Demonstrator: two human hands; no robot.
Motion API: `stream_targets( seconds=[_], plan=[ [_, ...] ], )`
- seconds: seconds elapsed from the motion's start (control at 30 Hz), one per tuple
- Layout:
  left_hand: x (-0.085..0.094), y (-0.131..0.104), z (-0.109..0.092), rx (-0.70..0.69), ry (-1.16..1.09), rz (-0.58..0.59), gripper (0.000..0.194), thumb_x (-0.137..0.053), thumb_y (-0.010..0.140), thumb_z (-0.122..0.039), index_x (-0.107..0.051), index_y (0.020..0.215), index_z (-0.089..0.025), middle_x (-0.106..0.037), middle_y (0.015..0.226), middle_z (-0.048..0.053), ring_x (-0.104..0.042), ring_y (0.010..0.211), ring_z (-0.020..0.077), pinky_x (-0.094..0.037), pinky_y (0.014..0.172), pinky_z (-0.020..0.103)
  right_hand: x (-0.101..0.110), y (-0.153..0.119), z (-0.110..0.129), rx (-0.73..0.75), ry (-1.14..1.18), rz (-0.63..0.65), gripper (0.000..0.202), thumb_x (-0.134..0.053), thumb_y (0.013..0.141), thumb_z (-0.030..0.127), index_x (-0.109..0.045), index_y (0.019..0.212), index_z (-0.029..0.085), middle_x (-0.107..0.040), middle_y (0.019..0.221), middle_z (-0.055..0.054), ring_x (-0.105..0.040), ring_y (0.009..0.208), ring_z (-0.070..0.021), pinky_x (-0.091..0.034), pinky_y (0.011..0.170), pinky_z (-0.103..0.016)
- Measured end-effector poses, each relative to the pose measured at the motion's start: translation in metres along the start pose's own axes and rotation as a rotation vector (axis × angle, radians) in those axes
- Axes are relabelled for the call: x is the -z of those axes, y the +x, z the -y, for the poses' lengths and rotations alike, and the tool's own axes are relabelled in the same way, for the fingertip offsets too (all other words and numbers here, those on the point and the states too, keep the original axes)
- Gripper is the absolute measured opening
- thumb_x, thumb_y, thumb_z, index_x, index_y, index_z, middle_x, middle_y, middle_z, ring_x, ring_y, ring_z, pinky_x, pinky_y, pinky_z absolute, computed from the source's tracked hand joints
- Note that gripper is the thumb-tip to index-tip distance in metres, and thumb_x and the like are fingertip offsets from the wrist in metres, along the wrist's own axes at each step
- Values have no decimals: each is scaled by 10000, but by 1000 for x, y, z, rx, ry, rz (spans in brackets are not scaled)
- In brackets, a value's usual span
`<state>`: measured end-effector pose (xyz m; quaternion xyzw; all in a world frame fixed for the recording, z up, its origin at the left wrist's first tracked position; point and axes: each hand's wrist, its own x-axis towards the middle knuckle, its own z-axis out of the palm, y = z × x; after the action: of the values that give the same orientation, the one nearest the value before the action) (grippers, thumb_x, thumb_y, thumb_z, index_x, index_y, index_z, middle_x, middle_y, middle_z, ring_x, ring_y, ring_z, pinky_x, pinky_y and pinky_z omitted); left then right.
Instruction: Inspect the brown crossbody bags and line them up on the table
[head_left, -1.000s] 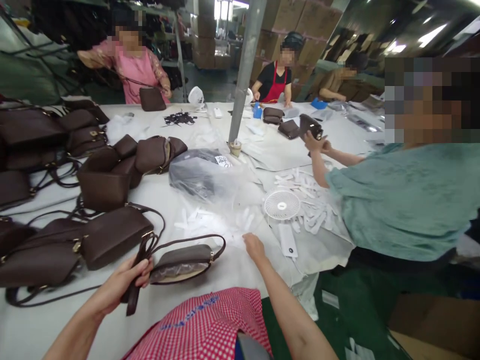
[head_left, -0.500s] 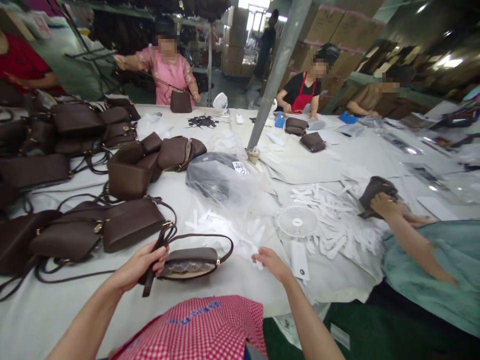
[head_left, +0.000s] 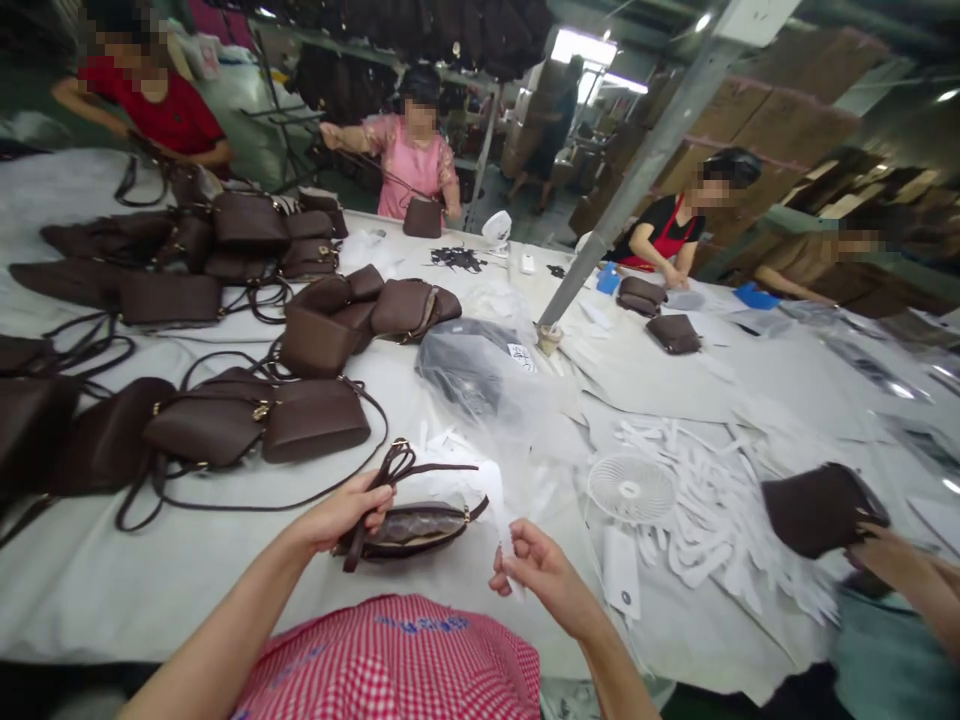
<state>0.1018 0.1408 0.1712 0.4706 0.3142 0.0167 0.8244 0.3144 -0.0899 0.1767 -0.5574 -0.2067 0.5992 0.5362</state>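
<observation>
My left hand [head_left: 349,512] is closed round a bundled dark brown strap [head_left: 391,468]. Just beside it, an open brown bag [head_left: 412,530] lies on the white-covered table, with clear plastic showing inside its mouth. Between the fingers and thumb of my right hand [head_left: 529,565] is a white strip [head_left: 502,525], held upright to the right of the bag. The strap's free end points toward the top of this strip. Both hands are above the near part of the table, apart from each other.
Many brown bags [head_left: 315,420] cover the left side. A plastic-wrapped dark bundle [head_left: 457,365] lies ahead. To the right are a white fan [head_left: 631,488], a pile of white strips [head_left: 705,510] and a co-worker's hands with a bag [head_left: 817,508]. A grey pole [head_left: 637,170] rises beyond.
The view has turned left. The white strip now stands up from my right hand, clearly visible. My left hand still grips the strap. The co-worker's bag at the right is now held upright.
</observation>
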Motion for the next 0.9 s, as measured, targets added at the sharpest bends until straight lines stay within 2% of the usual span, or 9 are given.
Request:
stream_targets(
  seconds=[0.1,0.23,0.37,0.47,0.57,0.7,0.8,0.87,0.9],
  plan=[
    [0,-1,4,-14,-32,18,360,-675,755,-421,-404,814,-192,-387,667,-84,-321,478,32,-350,492,189,-17,13,1,-32,-93,12,403,-733,740,474,-493,927,211,-583,701,60,-666,585,-147,-491,573,-260],
    [2,-3,4,-99,138,-22,243,-556,807,-387,-420,820,-186,-452,682,-60,-371,500,57,-328,492,197,-42,36,-14,-93,-298,-47,403,-567,806,590,-452,767,206,-475,518,100,-502,359,-82,-385,401,-200],
    [-1,-3,4,-184,404,-72,127,-478,821,-303,-438,783,-188,-468,646,-52,-416,550,102,-340,532,229,-71,65,-33,-97,-402,-128,361,-552,756,561,-452,760,215,-580,597,41,-603,481,-134,-450,436,-229],
    [-5,-2,8,-301,507,-149,90,-505,809,-272,-488,819,-185,-523,736,-27,-474,680,136,-375,635,253,-88,84,-35,-61,-483,-97,286,-513,742,465,-497,875,212,-610,630,30,-551,436,-121,-386,380,-215],
    [-2,1,15,-364,436,-222,91,-486,818,-267,-495,860,-187,-517,751,-28,-472,691,133,-379,645,248,-92,88,-28,-109,-527,-54,224,-480,720,395,-500,836,203,-605,602,29,-499,396,-103,-309,354,-198],
    [13,4,22,-300,166,-280,119,-474,806,-299,-426,845,-197,-422,651,-67,-371,522,87,-301,491,205,-84,72,-22,-178,-458,22,236,-595,670,398,-468,723,205,-601,615,29,-551,476,-104,-404,445,-207],
    [19,4,21,-304,127,-276,135,-479,797,-310,-413,837,-199,-419,648,-72,-352,492,71,-288,472,193,-79,66,-23,-219,-475,129,347,-596,729,526,-460,722,207,-480,477,91,-376,338,-51,-273,355,-174],
    [18,2,18,-305,135,-269,118,-485,792,-289,-432,837,-193,-422,624,-74,-353,491,77,-291,475,198,-80,69,-24,-240,-493,108,441,-540,752,639,-464,727,205,-418,423,113,-269,282,-33,-158,312,-171],
    [16,1,16,-306,163,-268,104,-486,792,-274,-450,839,-189,-424,609,-74,-360,496,85,-296,481,205,-82,73,-24,-244,-490,72,481,-524,741,681,-463,728,205,-421,413,112,-269,269,-35,-148,304,-171]
  ],
)
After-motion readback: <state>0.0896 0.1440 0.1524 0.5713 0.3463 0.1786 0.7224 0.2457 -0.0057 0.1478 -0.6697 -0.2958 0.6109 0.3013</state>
